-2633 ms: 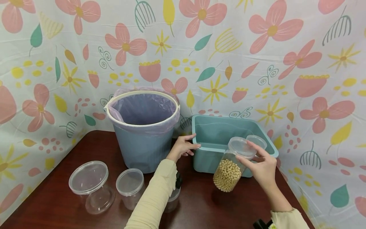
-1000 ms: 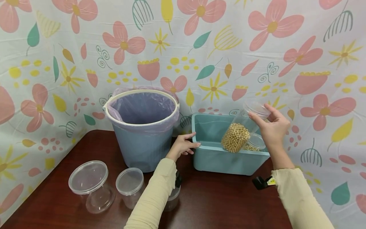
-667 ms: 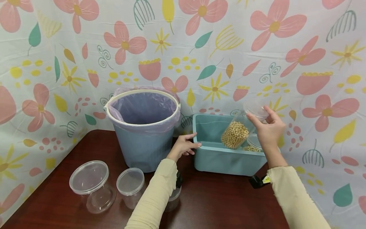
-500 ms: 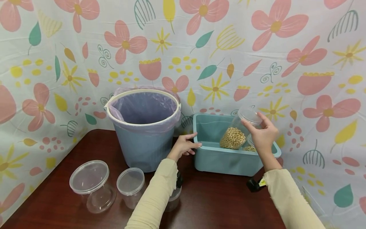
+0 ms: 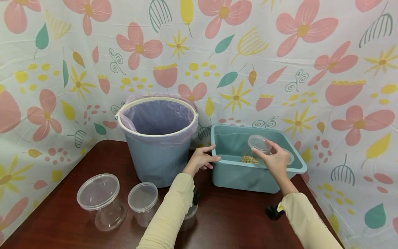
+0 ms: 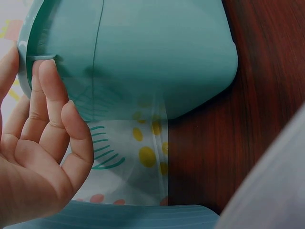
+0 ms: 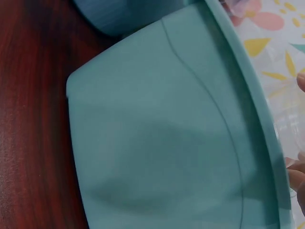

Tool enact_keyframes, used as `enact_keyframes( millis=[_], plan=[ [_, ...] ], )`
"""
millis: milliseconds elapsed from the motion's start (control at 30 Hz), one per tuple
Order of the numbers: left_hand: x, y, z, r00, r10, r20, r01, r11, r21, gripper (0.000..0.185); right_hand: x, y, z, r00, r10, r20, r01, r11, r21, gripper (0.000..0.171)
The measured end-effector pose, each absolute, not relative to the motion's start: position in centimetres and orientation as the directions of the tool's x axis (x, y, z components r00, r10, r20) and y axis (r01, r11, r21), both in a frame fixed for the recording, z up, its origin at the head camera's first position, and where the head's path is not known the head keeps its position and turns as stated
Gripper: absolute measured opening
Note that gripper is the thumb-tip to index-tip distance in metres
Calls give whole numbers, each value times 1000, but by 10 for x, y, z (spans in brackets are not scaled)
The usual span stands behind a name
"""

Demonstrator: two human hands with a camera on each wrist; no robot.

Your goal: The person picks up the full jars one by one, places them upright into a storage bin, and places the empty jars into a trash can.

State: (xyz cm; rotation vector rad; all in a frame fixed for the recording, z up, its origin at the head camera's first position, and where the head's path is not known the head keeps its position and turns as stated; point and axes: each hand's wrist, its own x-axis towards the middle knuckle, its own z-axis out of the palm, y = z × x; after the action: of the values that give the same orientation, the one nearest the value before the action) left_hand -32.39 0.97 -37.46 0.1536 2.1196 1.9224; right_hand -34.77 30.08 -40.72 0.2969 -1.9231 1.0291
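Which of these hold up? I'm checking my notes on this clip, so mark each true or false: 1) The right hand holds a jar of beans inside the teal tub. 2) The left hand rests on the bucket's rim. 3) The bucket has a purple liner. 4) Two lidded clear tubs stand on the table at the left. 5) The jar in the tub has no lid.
1) True: the right hand grips the jar of beans inside the teal tub.
2) False: the left hand touches the teal tub's rim, not the bucket.
3) True: a purple liner folds over its rim.
4) True: the big clear tub and the small clear tub both carry lids.
5) False: a clear lid sits on it.
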Motion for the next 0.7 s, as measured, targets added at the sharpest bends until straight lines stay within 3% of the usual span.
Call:
enact_keyframes(
  millis=[167,267,500,700],
  plan=[
    [-323,10,-375,-955,267,-127,-104,100,990,59,-348,303,-415,-621,124,774,-550,635,-543,58],
    [-323,10,-376,-956,267,-125,-102,98,990,60,-331,290,-399,-672,78,737,-523,654,-546,57],
    [-323,9,-376,-959,257,-118,-92,112,989,59,-304,271,-365,-844,0,537,-357,747,-561,60],
    [-325,10,-376,-957,258,-130,-104,111,988,59,-305,274,-363,-898,-83,431,-321,795,-515,61]
  ],
)
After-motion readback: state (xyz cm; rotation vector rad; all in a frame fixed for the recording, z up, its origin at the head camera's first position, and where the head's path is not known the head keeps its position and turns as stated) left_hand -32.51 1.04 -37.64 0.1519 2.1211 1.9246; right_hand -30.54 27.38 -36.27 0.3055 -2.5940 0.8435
